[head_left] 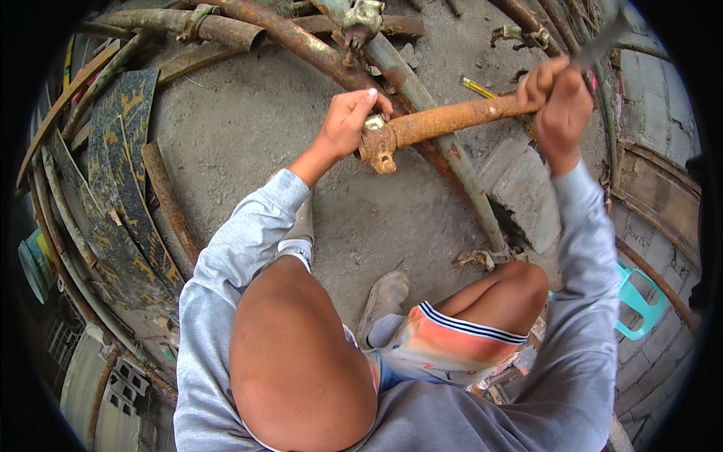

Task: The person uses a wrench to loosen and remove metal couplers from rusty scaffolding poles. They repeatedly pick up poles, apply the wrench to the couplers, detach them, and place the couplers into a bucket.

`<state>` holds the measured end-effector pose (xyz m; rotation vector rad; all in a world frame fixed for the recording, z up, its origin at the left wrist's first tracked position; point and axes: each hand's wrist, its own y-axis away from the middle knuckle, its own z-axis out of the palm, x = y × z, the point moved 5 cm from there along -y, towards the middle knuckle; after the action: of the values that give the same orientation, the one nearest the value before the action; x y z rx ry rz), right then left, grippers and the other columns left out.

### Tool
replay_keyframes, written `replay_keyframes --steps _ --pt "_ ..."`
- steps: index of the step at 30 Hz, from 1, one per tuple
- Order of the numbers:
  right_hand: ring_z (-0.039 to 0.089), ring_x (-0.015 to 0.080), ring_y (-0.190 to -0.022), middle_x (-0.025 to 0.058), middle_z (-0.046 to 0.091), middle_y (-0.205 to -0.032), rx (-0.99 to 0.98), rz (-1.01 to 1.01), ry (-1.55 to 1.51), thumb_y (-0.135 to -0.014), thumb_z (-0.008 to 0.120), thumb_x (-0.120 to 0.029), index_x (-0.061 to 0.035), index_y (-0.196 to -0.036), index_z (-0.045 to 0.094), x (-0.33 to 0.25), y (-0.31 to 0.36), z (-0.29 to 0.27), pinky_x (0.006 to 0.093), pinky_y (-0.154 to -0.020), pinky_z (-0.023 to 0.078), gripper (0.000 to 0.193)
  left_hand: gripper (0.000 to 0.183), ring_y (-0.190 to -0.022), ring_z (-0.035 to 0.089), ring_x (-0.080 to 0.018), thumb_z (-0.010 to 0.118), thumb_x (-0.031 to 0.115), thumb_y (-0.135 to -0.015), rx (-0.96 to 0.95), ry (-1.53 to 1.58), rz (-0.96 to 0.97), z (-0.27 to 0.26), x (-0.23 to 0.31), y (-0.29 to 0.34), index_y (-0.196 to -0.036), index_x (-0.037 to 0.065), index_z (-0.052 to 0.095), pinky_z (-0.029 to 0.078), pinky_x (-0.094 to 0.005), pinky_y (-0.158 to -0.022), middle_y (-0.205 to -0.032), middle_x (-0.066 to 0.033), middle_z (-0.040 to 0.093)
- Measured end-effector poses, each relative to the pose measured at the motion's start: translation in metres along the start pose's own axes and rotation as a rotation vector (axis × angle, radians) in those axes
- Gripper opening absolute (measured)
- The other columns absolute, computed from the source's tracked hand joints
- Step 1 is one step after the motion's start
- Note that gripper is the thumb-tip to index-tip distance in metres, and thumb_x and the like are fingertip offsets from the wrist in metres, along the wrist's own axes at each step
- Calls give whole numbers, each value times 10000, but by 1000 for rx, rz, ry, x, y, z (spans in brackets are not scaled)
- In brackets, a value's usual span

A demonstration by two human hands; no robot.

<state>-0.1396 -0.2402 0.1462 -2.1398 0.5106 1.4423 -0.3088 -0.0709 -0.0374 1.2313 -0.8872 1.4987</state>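
A short rusty pipe [459, 123] lies crosswise over longer pipes in front of me, with a rusty scaffold clamp [379, 145] around its left end. My left hand [348, 123] is closed at that clamp, fingers curled against its upper side, thumb near a pale metal part. My right hand [556, 105] is raised by the pipe's right end, closed around a dark tool [605, 39] smeared by motion; its kind I cannot make out. Beneath the short pipe, a long rusty pipe [301, 44] crosses a grey-green pipe [465, 177]. Another clamp [362, 21] sits near their crossing.
Broken concrete [520, 192] lies right of the crossed pipes. Pipes and a dark patterned sheet [124, 173] crowd the left side, beside a loose rusty pipe [170, 200]. A turquoise plastic chair [640, 301] stands by the block wall [655, 369] on the right.
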Motion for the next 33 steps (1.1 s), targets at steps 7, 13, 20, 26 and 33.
replay_keyframes --steps 7,13,20,26,33 --pt "656 425 -646 210 640 -652 -1382 389 692 -999 461 -541 -91 -749 706 67 223 40 513 -642 533 570 440 -786 630 -141 448 265 -1059 -18 -24 22 12 6 -5 -859 -57 672 497 -314 -750 -802 -81 691" --pt "518 138 -503 78 508 -580 -152 136 241 -1067 418 -267 -46 -782 567 10 3 4 285 -481 431 391 449 -771 627 -152 419 273 -1063 -15 -53 26 2 4 -7 -879 -53 668 496 -311 -748 -806 -83 681" --pt "607 377 -516 164 605 -572 -1397 97 712 -1014 463 -499 -107 -743 644 88 230 47 488 -537 494 510 447 -781 615 -149 394 269 -1071 -7 36 -39 7 -3 -6 -888 -44 655 491 -301 -753 -820 -79 663" --pt "540 361 -540 143 515 -609 -525 30 707 -1022 525 -360 -87 -763 555 50 77 20 454 -524 416 377 419 -805 637 -165 431 266 -1059 96 -90 7 -14 -4 -9 -899 -39 670 503 -312 -773 -843 -75 683" --pt "425 88 -468 -8 461 -533 4 386 440 -1084 426 -354 -71 -679 472 -2 109 -8 274 -449 328 495 354 -1075 660 -237 549 321 -994 200 -328 151 -57 40 12 -1117 17 682 485 -371 -979 -1085 -116 719"
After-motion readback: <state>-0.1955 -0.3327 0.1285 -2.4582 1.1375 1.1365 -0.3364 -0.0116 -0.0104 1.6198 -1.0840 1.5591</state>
